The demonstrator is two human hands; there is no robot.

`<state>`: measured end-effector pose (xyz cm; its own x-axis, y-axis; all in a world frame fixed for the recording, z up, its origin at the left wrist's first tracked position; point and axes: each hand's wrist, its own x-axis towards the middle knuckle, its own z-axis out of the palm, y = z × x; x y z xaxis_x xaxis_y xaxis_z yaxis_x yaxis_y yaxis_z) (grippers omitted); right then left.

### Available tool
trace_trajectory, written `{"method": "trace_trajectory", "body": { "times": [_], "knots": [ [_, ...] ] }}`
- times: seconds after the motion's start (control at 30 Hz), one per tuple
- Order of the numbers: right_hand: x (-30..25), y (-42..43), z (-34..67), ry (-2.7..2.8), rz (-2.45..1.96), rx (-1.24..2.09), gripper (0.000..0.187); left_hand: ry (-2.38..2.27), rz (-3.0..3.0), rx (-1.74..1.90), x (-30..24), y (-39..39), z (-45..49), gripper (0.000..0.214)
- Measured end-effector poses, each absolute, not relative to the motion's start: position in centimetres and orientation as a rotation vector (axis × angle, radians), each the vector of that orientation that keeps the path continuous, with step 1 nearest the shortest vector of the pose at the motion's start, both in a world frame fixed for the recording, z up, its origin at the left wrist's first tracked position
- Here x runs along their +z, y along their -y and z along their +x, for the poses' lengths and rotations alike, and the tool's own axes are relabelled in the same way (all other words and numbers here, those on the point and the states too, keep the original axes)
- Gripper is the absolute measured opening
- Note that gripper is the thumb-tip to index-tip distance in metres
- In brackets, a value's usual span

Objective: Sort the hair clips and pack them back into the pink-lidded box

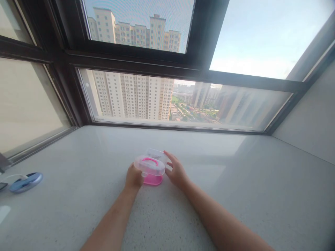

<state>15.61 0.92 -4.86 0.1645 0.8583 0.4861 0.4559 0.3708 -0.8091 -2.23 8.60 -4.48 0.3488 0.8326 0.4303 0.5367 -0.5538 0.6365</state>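
A small plastic box stands in the middle of the sill, with a pink base (153, 179) and a cloudy clear lid (141, 164). On the lid is a pink carrying handle (150, 160). My left hand (134, 177) is closed round the box's left end, its fingertips mostly hidden behind the lid. Just behind the lid a clear plastic piece (156, 152) shows; whether it is part of the box I cannot tell. My right hand (177, 171) holds that piece by its right edge, the forefinger reaching to its upper corner.
The pale speckled sill (225, 202) stretches out around the box. A blue oval device with a white cable (26, 182) lies at the left, and a white object (3, 212) is cut off by the frame there. Behind are dark window frames (178, 128); a white wall (309, 115) bounds the right.
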Motion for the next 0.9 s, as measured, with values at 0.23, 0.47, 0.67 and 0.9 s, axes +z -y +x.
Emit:
{"method": "trace_trajectory", "body": {
  "times": [0.23,0.47,0.67,0.9],
  "knots": [
    [-4.2,-1.4,14.5,1.521,-1.239,0.318,0.064,-1.252,2.112,1.141,-4.4,-8.4,-2.1,0.026],
    [-3.8,-3.1,14.5,1.610,-1.218,0.201,0.064,-1.249,1.970,1.202,-4.2,-8.1,-2.0,0.038],
    [-2.9,-3.3,14.4,1.684,-1.143,0.011,0.064,-1.199,1.729,1.281,-4.4,-7.7,-1.7,0.053],
    [-2.4,-3.0,14.0,1.706,-1.163,0.007,0.060,-1.120,1.744,1.386,-4.8,-7.8,-1.5,0.049]
  ]
}}
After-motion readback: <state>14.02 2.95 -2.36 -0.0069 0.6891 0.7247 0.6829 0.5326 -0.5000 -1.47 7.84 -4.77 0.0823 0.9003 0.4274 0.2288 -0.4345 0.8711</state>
